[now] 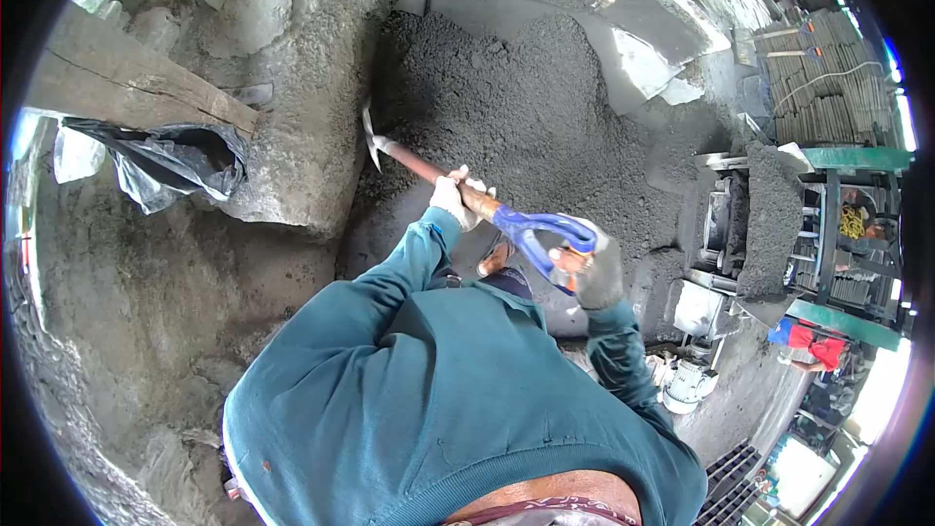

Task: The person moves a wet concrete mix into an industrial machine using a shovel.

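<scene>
A shovel with a brown shaft (419, 165) and a blue D-shaped handle reaches from the centre toward the left. My left hand (458, 199), in a pale glove, is wrapped round its shaft. At the blue handle my right hand (596, 268), in a grey glove, is closed on the grip. The shovel's blade (371, 139) is seen nearly edge-on, beside the rough grey ledge (317, 127) and the left edge of a large heap of dark grey material (516, 107).
A wooden beam (127, 78) and a black plastic bag (180, 166) are at the left. On the right stand a conveyor loaded with grey material (767, 219), a motor (688, 386) and green metal framing (857, 159). A person in red (818, 346) is farther off at the right.
</scene>
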{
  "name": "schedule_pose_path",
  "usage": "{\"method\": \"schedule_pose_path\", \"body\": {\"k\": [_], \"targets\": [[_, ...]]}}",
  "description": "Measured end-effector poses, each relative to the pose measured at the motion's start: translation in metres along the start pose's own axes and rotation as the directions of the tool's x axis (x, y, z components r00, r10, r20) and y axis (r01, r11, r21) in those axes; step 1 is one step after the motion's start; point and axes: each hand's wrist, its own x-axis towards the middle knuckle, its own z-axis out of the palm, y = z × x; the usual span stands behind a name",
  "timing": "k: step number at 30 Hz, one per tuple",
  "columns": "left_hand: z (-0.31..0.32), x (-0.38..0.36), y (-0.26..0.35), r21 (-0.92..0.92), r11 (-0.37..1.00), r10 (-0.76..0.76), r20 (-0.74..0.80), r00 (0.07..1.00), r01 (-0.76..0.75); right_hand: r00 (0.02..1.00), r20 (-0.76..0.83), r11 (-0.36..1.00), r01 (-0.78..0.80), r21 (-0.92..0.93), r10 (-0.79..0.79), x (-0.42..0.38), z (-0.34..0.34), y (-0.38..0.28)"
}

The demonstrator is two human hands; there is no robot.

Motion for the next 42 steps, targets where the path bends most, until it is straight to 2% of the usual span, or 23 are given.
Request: {"method": "schedule_pose_path", "body": {"k": [3, 4, 5, 6, 7, 8, 10, 11, 12, 13, 15, 17, 19, 21, 22, 25, 27, 32, 37, 38, 40, 41, 42], "targets": [[0.029, -0.011, 0.011, 0.038, 0.996, 0.071, 0.22, 0.973, -0.082, 0.994, 0.01, 0.966, -0.106, 0.235, 0.106, 0.027, 0.006, -0.008], [0.014, 0.024, 0.023, 0.158, 0.987, -0.029, 0.253, 0.967, -0.012, 0.991, -0.004, 0.921, -0.124, 0.37, 0.135, 0.05, 0.022, 0.016], [0.005, 0.057, 0.022, 0.27, 0.962, 0.02, 0.106, 0.994, -0.048, 0.986, -0.109, 0.986, -0.116, 0.12, 0.13, 0.073, 0.04, 0.056], [-0.004, 0.069, 0.026, 0.328, 0.942, -0.097, 0.053, 0.994, 0.075, 0.958, -0.226, 0.984, -0.167, 0.062, 0.177, 0.089, 0.066, 0.089], [-0.013, 0.077, 0.032, 0.374, 0.907, -0.207, -0.001, 0.978, 0.193, 0.962, -0.096, 0.906, -0.206, 0.37, 0.257, 0.095, 0.069, 0.132], [-0.026, 0.082, 0.032, 0.39, 0.913, -0.125, -0.009, 0.992, 0.119, 0.989, -0.129, 0.997, -0.06, 0.048, 0.066, 0.08, 0.066, 0.127], [-0.002, 0.062, 0.027, 0.206, 0.977, -0.042, -0.03, 0.999, 0.047, 0.982, -0.174, 0.993, 0.063, -0.096, -0.079, 0.06, 0.054, 0.089], [0.002, 0.051, 0.021, 0.072, 0.995, -0.067, -0.093, 0.993, 0.074, 0.972, -0.233, 0.995, 0.002, 0.1, 0.021, 0.043, 0.041, 0.077], [0.008, 0.04, 0.013, 0.058, 0.979, -0.198, 0.021, 0.98, 0.197, 0.958, -0.237, 0.984, 0.143, -0.106, -0.165, 0.027, 0.02, 0.078], [0.015, 0.023, -0.003, 0.085, 0.983, -0.166, 0.07, 0.984, 0.16, 0.917, -0.199, 0.911, 0.276, -0.307, -0.345, 0.013, -0.004, 0.079], [0.03, -0.009, -0.025, 0.357, 0.903, -0.338, 0.251, 0.907, 0.238, 0.944, -0.328, 0.992, 0.07, 0.107, -0.031, -0.025, -0.033, 0.048], [0.044, -0.001, -0.052, 0.496, 0.831, -0.419, 0.263, 0.869, 0.25, 0.938, -0.329, 0.947, 0.006, 0.323, 0.107, -0.049, -0.059, 0.062], [0.044, 0.053, -0.073, 0.494, 0.795, -0.521, 0.258, 0.814, 0.352, 0.909, -0.347, 0.863, -0.025, 0.505, 0.23, -0.051, -0.059, 0.077], [0.056, 0.092, -0.087, 0.53, 0.761, -0.491, 0.093, 0.866, 0.374, 0.857, -0.379, 0.756, -0.02, 0.654, 0.35, -0.04, -0.04, 0.087], [0.067, 0.089, -0.091, 0.551, 0.704, -0.517, -0.036, 0.855, 0.448, 0.853, -0.418, 0.783, 0.02, 0.622, 0.311, -0.04, -0.034, 0.075], [0.056, 0.062, -0.123, 0.487, 0.707, -0.606, 0.045, 0.794, 0.512, 0.85, -0.526, 0.998, 0.016, 0.066, 0.021, -0.056, -0.039, 0.02], [0.043, 0.04, -0.138, 0.416, 0.711, -0.623, -0.003, 0.782, 0.567, 0.87, -0.484, 0.994, -0.047, 0.098, 0.089, -0.066, -0.033, -0.017], [0.034, 0.013, -0.136, 0.451, 0.736, -0.447, -0.236, 0.863, 0.505, 0.906, -0.414, 0.993, -0.058, 0.099, 0.094, -0.081, -0.068, 0.001], [0.051, -0.008, -0.072, 0.381, 0.87, -0.325, -0.035, 0.945, 0.313, 0.951, -0.309, 1.0, 0.006, 0.006, -0.004, -0.054, -0.064, -0.015], [0.058, -0.003, -0.052, 0.358, 0.887, -0.327, 0.037, 0.944, 0.293, 0.951, -0.24, 0.926, 0.097, -0.366, -0.195, -0.039, -0.067, -0.01], [0.081, -0.012, -0.011, 0.363, 0.923, -0.23, 0.248, 0.941, 0.13, 0.975, -0.222, 0.998, 0.013, 0.067, 0.003, 0.005, -0.03, -0.027], [0.097, -0.033, 0.004, 0.492, 0.868, -0.023, 0.167, 0.986, -0.063, 0.986, -0.152, 0.965, -0.02, 0.26, 0.061, 0.035, -0.012, -0.013], [0.091, 0.002, 0.023, 0.538, 0.841, -0.014, 0.122, 0.992, -0.054, 0.975, -0.182, 0.978, -0.09, 0.186, 0.124, 0.075, 0.009, 0.027]]}}
